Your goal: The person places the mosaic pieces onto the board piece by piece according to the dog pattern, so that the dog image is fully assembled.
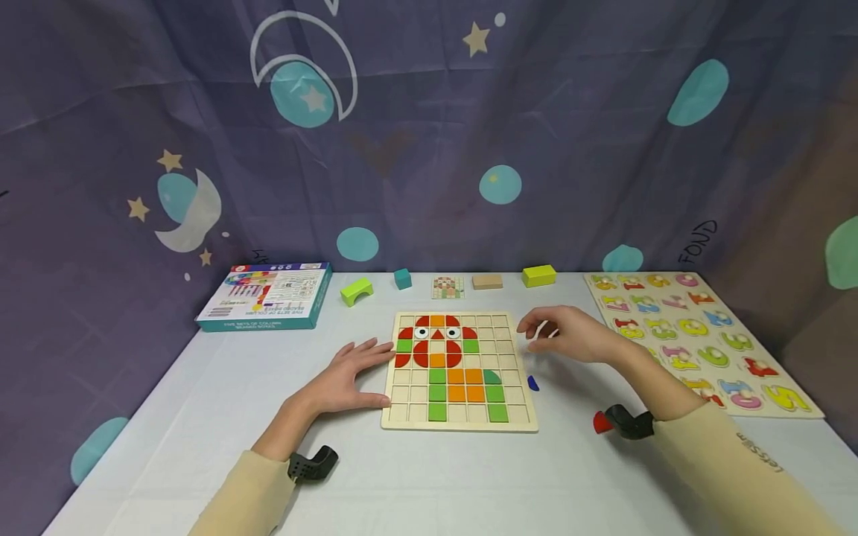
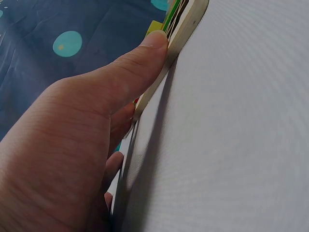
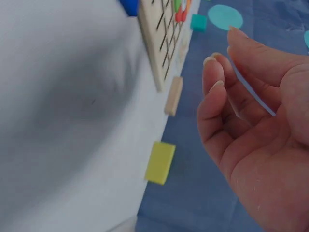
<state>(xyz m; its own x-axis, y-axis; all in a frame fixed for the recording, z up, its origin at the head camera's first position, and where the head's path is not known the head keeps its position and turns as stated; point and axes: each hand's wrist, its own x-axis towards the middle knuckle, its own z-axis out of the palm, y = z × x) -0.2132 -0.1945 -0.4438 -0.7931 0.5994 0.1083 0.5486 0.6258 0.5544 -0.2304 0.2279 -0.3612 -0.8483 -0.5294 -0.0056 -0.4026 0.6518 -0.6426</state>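
A square wooden grid board (image 1: 518, 414) lies on the white table, with flat coloured pieces set in its cells as an animal figure: red head, two eye pieces, orange and green body. My left hand (image 1: 345, 380) rests at its left edge, fingers spread and fairly straight. In the left wrist view the thumb (image 2: 137, 65) touches the board's side. Just off the right edge hovers my right hand (image 1: 573, 335), its fingers loosely bent around nothing. Below that hand lies a small dark blue piece (image 1: 532, 383). A red piece (image 1: 601, 423) shows partly behind the right wrist's black camera.
A small picture card (image 1: 447, 288) stands behind the board, among a green arch (image 1: 357, 291), teal cube (image 1: 402, 279), plain wooden block (image 1: 487, 282) and yellow block (image 1: 539, 276). At back left is a box (image 1: 268, 298); a number puzzle board (image 1: 767, 402) lies right.
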